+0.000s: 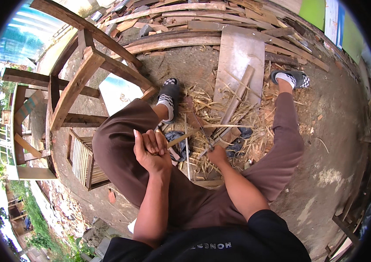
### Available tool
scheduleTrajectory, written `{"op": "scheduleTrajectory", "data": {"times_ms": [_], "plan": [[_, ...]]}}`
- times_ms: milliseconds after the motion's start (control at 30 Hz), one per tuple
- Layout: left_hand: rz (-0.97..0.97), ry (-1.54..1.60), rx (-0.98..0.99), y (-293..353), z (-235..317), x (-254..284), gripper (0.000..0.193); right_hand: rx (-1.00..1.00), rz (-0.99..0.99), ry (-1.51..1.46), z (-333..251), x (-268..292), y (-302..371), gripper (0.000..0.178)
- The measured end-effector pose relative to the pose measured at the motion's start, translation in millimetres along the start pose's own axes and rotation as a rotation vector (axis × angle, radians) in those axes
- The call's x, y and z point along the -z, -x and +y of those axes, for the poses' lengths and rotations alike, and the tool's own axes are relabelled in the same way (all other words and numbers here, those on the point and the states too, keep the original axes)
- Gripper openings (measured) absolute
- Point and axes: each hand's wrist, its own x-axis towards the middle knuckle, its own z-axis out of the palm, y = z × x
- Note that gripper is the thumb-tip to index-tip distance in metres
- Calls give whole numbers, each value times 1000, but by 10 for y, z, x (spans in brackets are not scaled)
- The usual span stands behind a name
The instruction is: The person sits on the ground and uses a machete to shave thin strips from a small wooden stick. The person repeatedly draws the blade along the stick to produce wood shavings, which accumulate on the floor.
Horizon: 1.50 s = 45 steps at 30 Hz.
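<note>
Gripping a strip (180, 139) is the left hand (152, 149); the right hand (217, 155) clasps, seemingly, a knife (206, 136).

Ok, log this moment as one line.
left hand: closed on tan strip | right hand: closed on thin dark tool | pale shavings: on ground between legs

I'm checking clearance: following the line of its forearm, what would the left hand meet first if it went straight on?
Along that line, the left hand would probably meet the brown left trouser leg first; depth is unclear, so it might pass above it.
</note>
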Motion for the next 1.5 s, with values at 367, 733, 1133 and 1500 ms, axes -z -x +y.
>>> {"op": "scheduleTrajectory", "data": {"times_ms": [367,733,1133,1500], "plan": [[47,79,-57,33,-2,75,59,525,-28,-167,-459,393,382,27],[63,39,-83,41,-66,42,58,392,-191,-212,-521,877,1031,42],[65,-224,-231,201,-101,56,58,381,-184,-268,-622,792,1438,50],[3,-377,-256,322,-38,101,59,303,-112,-239,-670,625,1414,46]]}}
